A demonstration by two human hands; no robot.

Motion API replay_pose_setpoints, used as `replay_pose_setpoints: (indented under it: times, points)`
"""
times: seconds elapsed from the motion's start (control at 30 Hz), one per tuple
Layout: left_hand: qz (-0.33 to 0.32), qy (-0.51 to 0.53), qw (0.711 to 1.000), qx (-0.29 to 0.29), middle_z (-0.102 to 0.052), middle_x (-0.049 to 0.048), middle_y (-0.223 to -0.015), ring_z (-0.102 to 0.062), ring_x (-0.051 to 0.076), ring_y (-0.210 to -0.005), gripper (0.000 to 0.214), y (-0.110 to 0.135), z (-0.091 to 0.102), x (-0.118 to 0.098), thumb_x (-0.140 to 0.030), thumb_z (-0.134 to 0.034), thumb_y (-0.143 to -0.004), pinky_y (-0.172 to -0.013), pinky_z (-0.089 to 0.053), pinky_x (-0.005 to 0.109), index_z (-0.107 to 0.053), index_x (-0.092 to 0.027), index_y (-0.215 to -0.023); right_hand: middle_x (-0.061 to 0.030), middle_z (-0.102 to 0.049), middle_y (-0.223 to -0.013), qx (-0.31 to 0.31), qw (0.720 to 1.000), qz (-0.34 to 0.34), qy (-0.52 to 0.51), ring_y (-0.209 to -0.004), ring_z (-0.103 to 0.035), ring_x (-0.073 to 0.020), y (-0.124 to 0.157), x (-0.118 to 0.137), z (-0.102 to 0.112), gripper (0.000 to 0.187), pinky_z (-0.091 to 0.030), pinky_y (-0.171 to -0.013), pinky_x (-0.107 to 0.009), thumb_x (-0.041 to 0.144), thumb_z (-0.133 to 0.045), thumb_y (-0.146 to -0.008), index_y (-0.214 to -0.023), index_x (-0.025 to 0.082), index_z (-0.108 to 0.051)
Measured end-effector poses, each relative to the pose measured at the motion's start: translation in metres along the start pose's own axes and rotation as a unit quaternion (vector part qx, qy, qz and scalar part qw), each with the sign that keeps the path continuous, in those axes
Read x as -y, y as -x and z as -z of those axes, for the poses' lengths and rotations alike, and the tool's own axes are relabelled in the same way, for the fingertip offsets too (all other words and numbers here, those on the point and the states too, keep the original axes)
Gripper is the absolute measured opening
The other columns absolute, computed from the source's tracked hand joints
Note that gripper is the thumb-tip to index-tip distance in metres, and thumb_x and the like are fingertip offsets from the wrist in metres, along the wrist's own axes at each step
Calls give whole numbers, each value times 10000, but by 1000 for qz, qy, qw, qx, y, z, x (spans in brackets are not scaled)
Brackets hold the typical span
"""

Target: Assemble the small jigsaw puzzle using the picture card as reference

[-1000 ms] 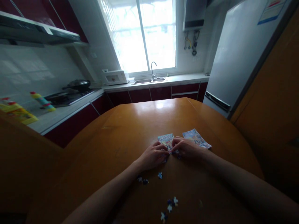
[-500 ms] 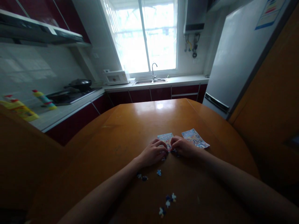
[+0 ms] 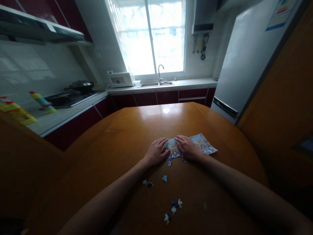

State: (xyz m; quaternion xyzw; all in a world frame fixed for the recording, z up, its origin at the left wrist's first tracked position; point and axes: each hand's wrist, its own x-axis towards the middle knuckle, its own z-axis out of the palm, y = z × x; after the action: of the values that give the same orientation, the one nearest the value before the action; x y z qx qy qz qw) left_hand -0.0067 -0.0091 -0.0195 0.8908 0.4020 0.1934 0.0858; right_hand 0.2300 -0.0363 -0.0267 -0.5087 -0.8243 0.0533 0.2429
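A partly assembled jigsaw puzzle (image 3: pixel 173 149) lies on the wooden table (image 3: pixel 137 130). My left hand (image 3: pixel 155 151) lies flat, fingers stretched, against the puzzle's left edge. On its right edge rests my right hand (image 3: pixel 187 147), also flat with fingers extended. A printed picture card (image 3: pixel 204 144) lies just right of my right hand, partly under it. Several loose puzzle pieces sit nearer me: one (image 3: pixel 165 178) below the puzzle, two (image 3: pixel 146 183) by my left forearm, a small cluster (image 3: pixel 174 207) closer in.
Behind the table runs a kitchen counter with a sink (image 3: pixel 156 84), a white appliance (image 3: pixel 119 79), a stove with a pan (image 3: pixel 81 86) and bottles (image 3: pixel 41 101) at left. A fridge (image 3: pixel 246 58) stands at right, next to a wooden panel.
Both hands have gone from curled, pinching at the puzzle's lower edge to lying flat on either side of it. The view shifted slightly.
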Motion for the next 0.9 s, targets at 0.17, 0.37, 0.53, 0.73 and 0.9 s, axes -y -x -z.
replay_pose_setpoints:
  times: [0.17,0.37,0.53,0.73,0.9]
  points:
    - [-17,9,1000,8,-511,105,-1468,-435,297,-1380,582,5,6,-5,-502,-587,-912,-1176,-339,483,-524,-208,-1411,-156,-609,-1300,-6,1000,10,-10,-1235,-517,-279,3,4,5,382,-380,-1086,-446,274,-446,-991,-1305,125,-605]
    - [-39,12,999,19,-514,89,-1458,-434,290,-1369,576,25,13,-14,-515,-584,-918,-1176,-341,474,-514,-234,-1415,-147,-627,-1226,-5,999,21,-25,-1183,-529,-273,20,18,11,348,-402,-1053,-441,280,-487,-980,-1267,135,-619]
    - [-16,61,998,17,-505,113,-1449,-460,284,-1342,543,25,19,-17,-456,-575,-936,-1148,-376,448,-510,-215,-1418,-165,-583,-1293,-10,998,-10,-56,-1212,-523,-269,24,26,19,361,-405,-1061,-431,239,-491,-969,-1298,131,-595]
    - [24,109,993,-36,-630,86,-1097,-577,239,-1074,267,37,39,-25,-342,-599,-931,-970,-474,388,-678,-207,-1148,-143,-636,-1169,-41,989,-74,-119,-1111,-577,-249,26,41,40,302,-447,-999,-389,124,-484,-911,-1156,124,-661]
    - [24,89,996,-12,-632,51,-921,-569,216,-931,119,74,53,-48,-295,-634,-907,-853,-459,351,-729,-225,-891,-121,-663,-1088,-65,978,-103,-169,-1065,-595,-246,31,71,48,256,-448,-984,-390,110,-508,-874,-1040,143,-698]
